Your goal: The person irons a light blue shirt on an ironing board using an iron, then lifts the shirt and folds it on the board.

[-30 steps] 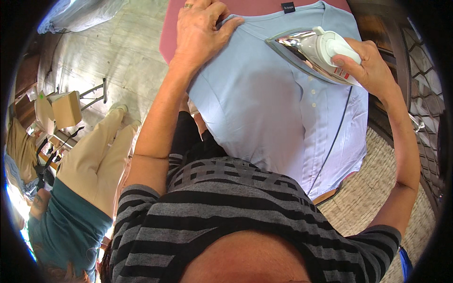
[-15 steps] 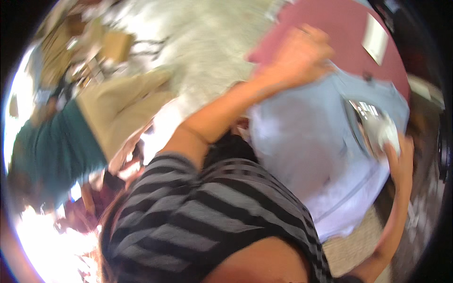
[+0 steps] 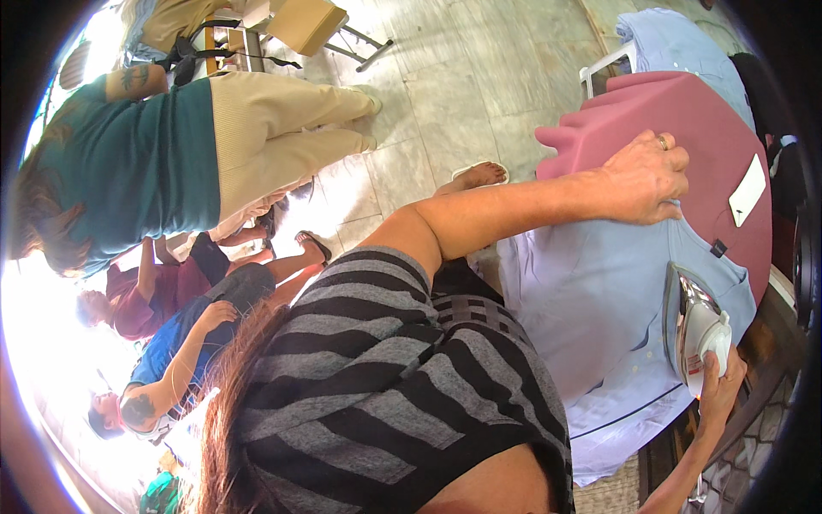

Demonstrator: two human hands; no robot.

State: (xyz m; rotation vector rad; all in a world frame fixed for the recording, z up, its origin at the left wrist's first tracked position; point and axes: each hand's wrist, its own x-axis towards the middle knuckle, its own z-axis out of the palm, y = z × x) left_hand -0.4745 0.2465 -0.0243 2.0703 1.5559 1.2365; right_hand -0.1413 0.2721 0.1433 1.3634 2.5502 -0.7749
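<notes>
- Teal and beige clothing marks a person (image 3: pixel 171 163) standing at the far left on the pale tiled floor (image 3: pixel 445 77); other people sit low beside them, well apart from the work.
- A folded wooden chair (image 3: pixel 308 21) stands on the floor near the top edge, behind that person.
- The wearer's striped grey shirt (image 3: pixel 385 385) fills the lower middle, with the left forearm reaching out from it to the right.
- The left hand (image 3: pixel 642 180) lies flat, fingers spread and together with the cloth, pressing the collar end of the light blue shirt (image 3: pixel 591 308) where it meets the maroon ironing board cover (image 3: pixel 711 120).
- The light blue shirt is spread over the board, its body hanging toward the wearer and its collar toward the board's far end.
- A white tag (image 3: pixel 749 190) lies on the bare maroon cover, just past the shirt's collar.
- The iron (image 3: pixel 692 330) stands tipped on the shirt's right side, its shiny soleplate turned to the left.
- The right hand (image 3: pixel 719 377) is clamped around the iron's white handle from below.
- Judging from this, the pressing pass is under way; the next stroke calls for laying the soleplate flat on the cloth while the left hand keeps the fabric taut and clear of the iron's path.
</notes>
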